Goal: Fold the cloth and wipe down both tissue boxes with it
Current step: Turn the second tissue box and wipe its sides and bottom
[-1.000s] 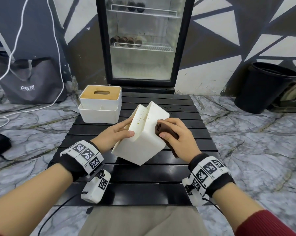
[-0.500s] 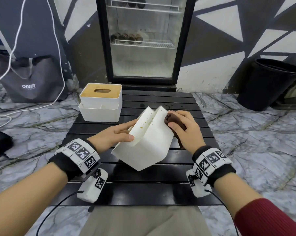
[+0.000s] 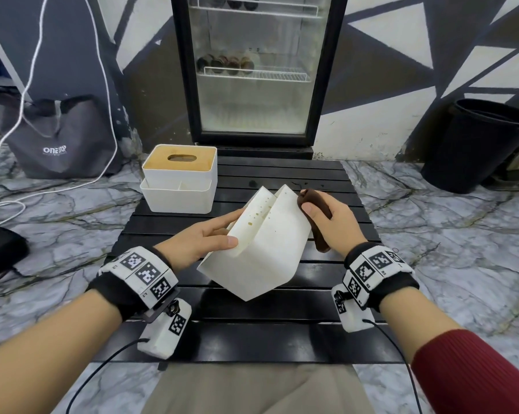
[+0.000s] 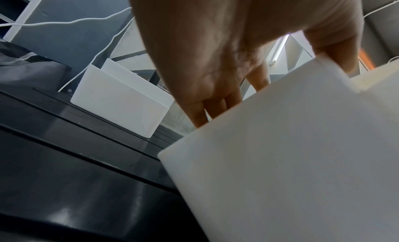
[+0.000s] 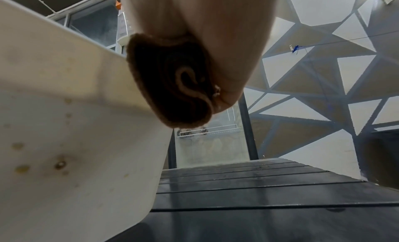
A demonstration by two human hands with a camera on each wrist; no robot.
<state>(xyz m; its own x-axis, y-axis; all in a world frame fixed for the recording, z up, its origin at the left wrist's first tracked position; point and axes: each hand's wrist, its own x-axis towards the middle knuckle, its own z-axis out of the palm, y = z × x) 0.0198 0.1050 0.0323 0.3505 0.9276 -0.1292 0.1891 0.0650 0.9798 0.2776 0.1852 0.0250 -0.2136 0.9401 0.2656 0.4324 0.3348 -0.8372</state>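
Observation:
A white tissue box (image 3: 264,249) is tilted up on one lower corner at the middle of the black slatted table (image 3: 252,333). Its upturned face carries small yellowish spots (image 5: 21,168). My left hand (image 3: 204,240) grips the box's left edge, thumb on the near face and fingers behind it (image 4: 215,107). My right hand (image 3: 327,222) holds a folded brown cloth (image 3: 315,204) against the box's upper right edge; the cloth's rolled end (image 5: 172,85) shows under the palm. A second white tissue box (image 3: 179,177) with a wooden slotted lid stands at the table's back left (image 4: 121,100).
A glass-door fridge (image 3: 255,70) stands right behind the table. A grey bag (image 3: 58,138) and white cables lie on the marble floor at left, a black bin (image 3: 473,144) at right. My lap (image 3: 255,386) is against the table's near edge.
My right hand has slid the cloth up the box's right face from its middle to the top edge. The left hand keeps its grip on the tilted box.

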